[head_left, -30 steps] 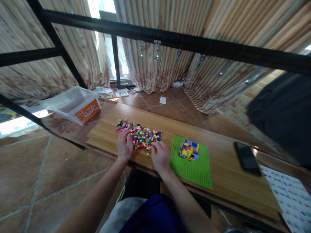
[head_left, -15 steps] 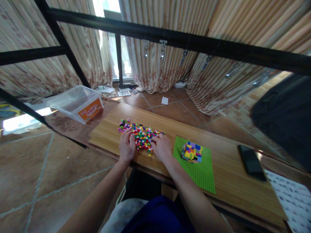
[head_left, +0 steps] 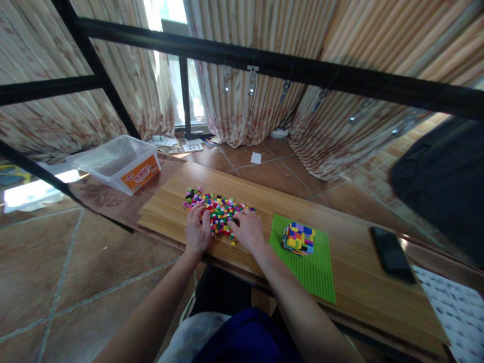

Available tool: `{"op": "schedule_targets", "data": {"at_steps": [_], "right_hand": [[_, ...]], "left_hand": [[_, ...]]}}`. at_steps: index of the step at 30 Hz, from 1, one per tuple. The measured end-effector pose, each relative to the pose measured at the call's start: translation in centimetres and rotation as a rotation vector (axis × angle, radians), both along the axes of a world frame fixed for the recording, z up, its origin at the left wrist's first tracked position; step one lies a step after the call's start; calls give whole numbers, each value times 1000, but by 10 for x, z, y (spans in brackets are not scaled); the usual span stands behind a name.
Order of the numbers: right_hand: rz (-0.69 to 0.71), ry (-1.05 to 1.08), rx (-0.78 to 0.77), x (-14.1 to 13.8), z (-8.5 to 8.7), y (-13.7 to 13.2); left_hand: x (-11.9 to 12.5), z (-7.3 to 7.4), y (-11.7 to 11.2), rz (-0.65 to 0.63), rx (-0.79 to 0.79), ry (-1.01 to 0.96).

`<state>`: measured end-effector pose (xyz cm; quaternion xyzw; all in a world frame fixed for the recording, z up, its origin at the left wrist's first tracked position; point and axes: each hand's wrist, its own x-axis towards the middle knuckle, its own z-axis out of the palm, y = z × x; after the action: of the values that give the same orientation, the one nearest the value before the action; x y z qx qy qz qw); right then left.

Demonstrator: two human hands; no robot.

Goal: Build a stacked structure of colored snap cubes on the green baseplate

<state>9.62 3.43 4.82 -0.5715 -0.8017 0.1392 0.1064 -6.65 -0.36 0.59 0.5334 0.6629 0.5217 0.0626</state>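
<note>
A spread-out pile of tiny multicoloured building bricks lies on the wooden table between my hands. At the pile's left side rests my left hand, its fingers loosely bent over the bricks and the thumb held apart. My right hand reaches into the right side of the pile, with thumb and forefinger spread; whatever lies under its fingers is hidden. To the right, a blocky build of coloured bricks stands on a green baseplate. One yellow brick sits alone at the near edge of the pile.
A clear plastic bin with an orange label stands beyond the table's left end. A dark phone lies at the right of the wooden table, beside a patterned white sheet. A black metal bar crosses in front.
My right hand has shifted slightly left into the pile, and its thumb has moved away from the forefinger. My left hand stays nearly where it was.
</note>
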Motion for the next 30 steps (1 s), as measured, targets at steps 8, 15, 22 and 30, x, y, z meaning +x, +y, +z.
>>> {"op": "schedule_targets", "data": {"at_steps": [8, 15, 22, 30], "right_hand": [[-18, 4, 48, -11, 0, -3], [-112, 695, -139, 8, -3, -16], [-338, 1341, -402, 38, 12, -58], [-328, 1463, -457, 62, 26, -104]], "left_hand": [[0, 0, 0, 4, 4, 14], [-1, 2, 1, 27, 27, 4], [18, 27, -22, -17, 123, -94], [92, 64, -79, -506, -249, -493]]}}
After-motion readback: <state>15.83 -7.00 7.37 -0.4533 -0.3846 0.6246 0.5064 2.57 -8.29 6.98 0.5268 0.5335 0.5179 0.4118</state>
